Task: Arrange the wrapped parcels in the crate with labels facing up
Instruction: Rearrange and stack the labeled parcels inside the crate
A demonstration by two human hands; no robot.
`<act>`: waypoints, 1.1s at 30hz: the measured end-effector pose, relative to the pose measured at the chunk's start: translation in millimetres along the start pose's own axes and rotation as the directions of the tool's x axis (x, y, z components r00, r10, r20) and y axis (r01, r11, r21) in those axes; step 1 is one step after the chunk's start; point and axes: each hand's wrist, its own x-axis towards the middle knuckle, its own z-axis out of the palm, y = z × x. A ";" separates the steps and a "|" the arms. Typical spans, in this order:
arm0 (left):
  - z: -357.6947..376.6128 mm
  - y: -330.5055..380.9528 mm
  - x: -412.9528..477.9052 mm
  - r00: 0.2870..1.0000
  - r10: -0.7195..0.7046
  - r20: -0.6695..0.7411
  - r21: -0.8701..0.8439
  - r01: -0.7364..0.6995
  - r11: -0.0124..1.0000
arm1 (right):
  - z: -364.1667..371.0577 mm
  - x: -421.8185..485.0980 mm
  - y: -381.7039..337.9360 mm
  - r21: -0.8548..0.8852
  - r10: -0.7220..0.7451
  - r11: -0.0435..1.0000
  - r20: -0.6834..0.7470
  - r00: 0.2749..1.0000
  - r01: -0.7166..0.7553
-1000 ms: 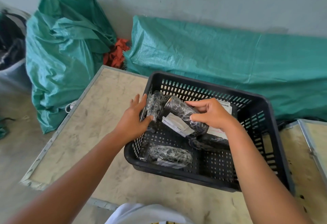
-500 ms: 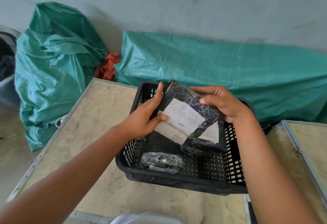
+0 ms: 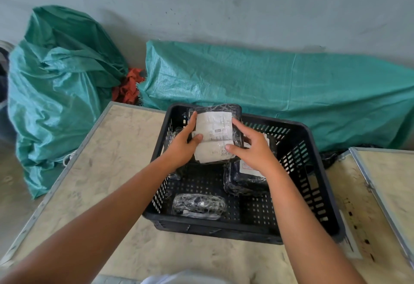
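Both hands, left (image 3: pixel 182 149) and right (image 3: pixel 254 151), grip a parcel (image 3: pixel 215 135) by its side edges, fingers (image 3: pixel 237 127) closed on it, label up, over the crate's (image 3: pixel 313 194) far left corner, probably so the label stays readable once it is set down.

Crate (image 3: pixel 313 196) on desk (image 3: pixel 107 162); in it, parcels at 6 o'clock (image 3: pixel 198 204), 3 o'clock (image 3: pixel 244 180), 12 o'clock (image 3: pixel 215 135).

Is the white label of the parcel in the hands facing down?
No, the held parcel shows its white label facing up toward the camera, between the left hand and right hand.
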 end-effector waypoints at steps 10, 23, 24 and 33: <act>6.2 -13.1 -2.8 1.000 0.004 -0.011 -0.073 -0.005 0.997 | -1.4 1.6 20.2 0.041 0.025 0.999 0.003 1.000 -0.025; 21.3 -45.2 42.6 0.902 -0.394 0.175 0.449 0.283 0.847 | 69.5 44.7 48.6 -0.351 0.457 0.863 0.241 0.856 -0.362; 23.2 -45.7 45.1 0.890 -0.414 0.193 0.489 0.278 0.827 | 72.2 47.9 49.2 -0.376 0.485 0.847 0.259 0.835 -0.376; 48.6 -74.0 40.3 0.876 -0.451 0.171 0.668 0.234 0.707 | 103.1 43.3 68.3 -0.544 0.543 0.736 0.120 0.831 -0.403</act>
